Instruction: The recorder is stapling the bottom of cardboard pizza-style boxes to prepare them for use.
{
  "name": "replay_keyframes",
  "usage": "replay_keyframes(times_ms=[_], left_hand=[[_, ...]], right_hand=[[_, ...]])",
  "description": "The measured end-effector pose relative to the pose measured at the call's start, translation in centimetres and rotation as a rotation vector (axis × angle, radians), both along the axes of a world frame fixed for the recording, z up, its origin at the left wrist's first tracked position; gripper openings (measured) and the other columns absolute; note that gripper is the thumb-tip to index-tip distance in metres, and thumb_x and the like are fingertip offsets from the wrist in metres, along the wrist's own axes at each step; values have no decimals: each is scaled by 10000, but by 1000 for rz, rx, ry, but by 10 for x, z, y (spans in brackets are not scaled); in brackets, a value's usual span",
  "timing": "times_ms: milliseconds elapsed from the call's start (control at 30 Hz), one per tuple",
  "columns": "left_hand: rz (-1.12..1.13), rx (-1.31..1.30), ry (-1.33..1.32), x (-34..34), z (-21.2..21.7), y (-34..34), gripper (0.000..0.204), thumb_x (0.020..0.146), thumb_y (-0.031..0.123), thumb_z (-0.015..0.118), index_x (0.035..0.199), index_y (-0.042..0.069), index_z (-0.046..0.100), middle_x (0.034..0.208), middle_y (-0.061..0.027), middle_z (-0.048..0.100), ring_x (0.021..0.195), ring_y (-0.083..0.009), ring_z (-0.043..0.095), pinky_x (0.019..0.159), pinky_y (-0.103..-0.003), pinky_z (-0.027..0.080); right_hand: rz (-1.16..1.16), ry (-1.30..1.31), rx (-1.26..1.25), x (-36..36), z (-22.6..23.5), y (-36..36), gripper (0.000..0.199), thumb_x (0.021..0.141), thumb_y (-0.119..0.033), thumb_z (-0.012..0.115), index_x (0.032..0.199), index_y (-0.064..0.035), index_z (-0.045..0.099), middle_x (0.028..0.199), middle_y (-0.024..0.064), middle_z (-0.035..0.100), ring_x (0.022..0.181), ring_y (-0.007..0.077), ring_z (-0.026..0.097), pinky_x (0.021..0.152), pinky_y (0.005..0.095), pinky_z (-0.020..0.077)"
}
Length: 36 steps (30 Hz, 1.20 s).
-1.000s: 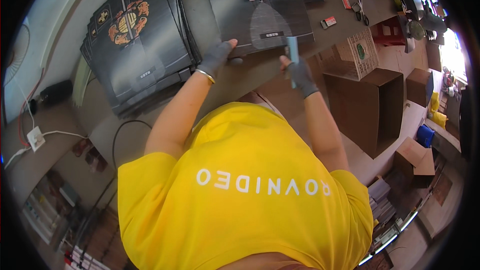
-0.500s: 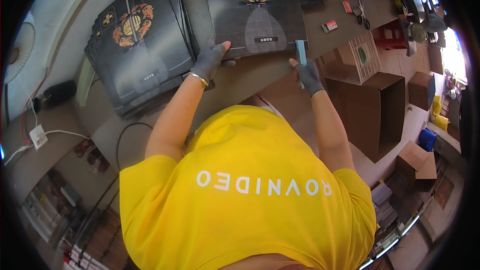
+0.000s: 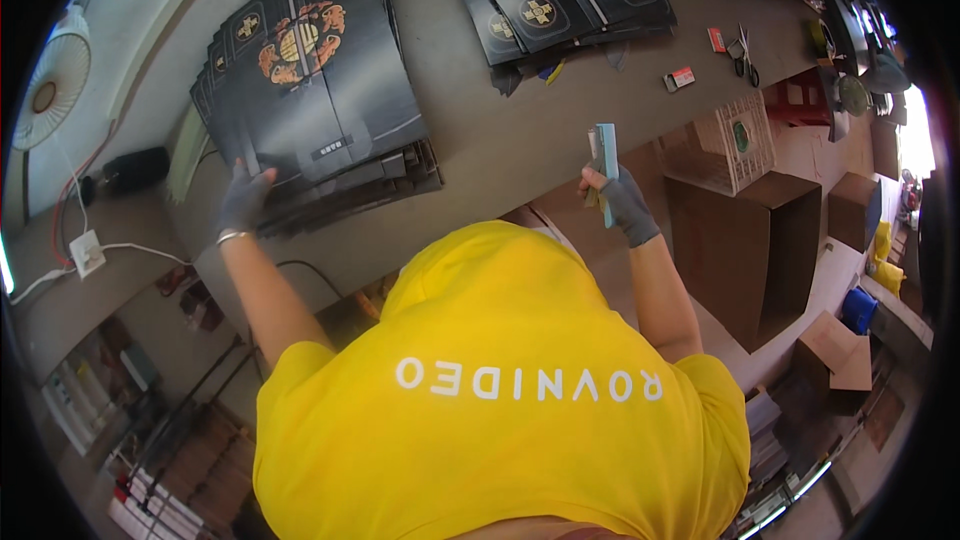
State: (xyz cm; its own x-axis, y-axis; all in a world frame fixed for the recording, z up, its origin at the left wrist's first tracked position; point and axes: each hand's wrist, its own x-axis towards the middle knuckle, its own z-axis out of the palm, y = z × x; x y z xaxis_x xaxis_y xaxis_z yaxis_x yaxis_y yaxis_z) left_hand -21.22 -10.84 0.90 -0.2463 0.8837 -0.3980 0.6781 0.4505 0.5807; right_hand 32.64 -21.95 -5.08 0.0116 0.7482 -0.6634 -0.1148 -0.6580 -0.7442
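Observation:
Flat black printed pieces [image 3: 355, 105], which look like folded paper bags with a gold emblem and orange motifs, lie in a slightly fanned stack on the left of the table. My gloved left hand [image 3: 243, 202] is at the stack's near left corner, thumb and finger apart at the edge; its other fingers are partly hidden. A light-blue stapler [image 3: 607, 155] stands upright in my gloved right hand [image 3: 622, 202], closed around its lower part, near the table's front edge. Similar black pieces [image 3: 590, 15] form a second pile at the far middle.
Scissors [image 3: 742, 58] and small red-and-white boxes [image 3: 680, 79] lie on the grey table [image 3: 500, 130] at right. Beyond its right edge are a wire-like basket [image 3: 738, 145] and a large open cardboard box [image 3: 735, 250]. A fan [image 3: 45, 95] is at far left.
My left hand has left the black piece in the middle and moved left to the stack. That piece now lies on the far pile. The stapler is off the piece's edge, still in my right hand.

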Motion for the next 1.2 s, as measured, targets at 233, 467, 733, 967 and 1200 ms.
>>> replay_keyframes(times_ms=[233, 467, 733, 967, 1200], left_hand=[[-126, 9, -712, 243, -17, 72, 526, 859, 441, 616, 1151, 9, 541, 869, -70, 620, 736, -144, 605, 670, -264, 471], [-229, 79, 19, 369, -48, 128, 733, 758, 476, 680, 1182, -71, 440, 1078, -258, 623, 1038, -362, 611, 837, -414, 490], [-300, -388, -666, 309, -75, 145, 398, 775, 262, 688, 1059, 7, 574, 971, -126, 659, 840, -219, 652, 701, -323, 527], [35, -525, -1175, 285, -83, 52, 200, 869, 219, 544, 957, 67, 639, 883, -42, 653, 773, -149, 621, 711, -323, 523], [-97, -206, -1141, 279, -134, 6, 272, 857, 225, 590, 988, -11, 622, 901, -38, 624, 813, -109, 561, 761, -262, 460]], right_hand=[[-43, -73, 161, -3, -17, 0, 267, 842, -266, 641, 973, -43, 575, 799, 45, 596, 704, 119, 563, 638, 250, 442], [-50, -95, 144, -17, 2, -16, 263, 862, -236, 622, 1001, -20, 562, 813, 56, 597, 760, 148, 581, 698, 275, 458], [-60, -136, 110, -1, 2, -39, 256, 853, -220, 628, 1008, -29, 558, 813, 47, 587, 781, 136, 571, 701, 255, 440], [174, -12, 73, -33, 8, 7, 268, 863, -267, 636, 986, -42, 560, 822, 12, 573, 758, 84, 527, 653, 251, 434], [343, 24, 46, -69, 13, 24, 354, 879, -275, 620, 1123, -30, 541, 810, 38, 588, 742, 112, 567, 631, 257, 448]])
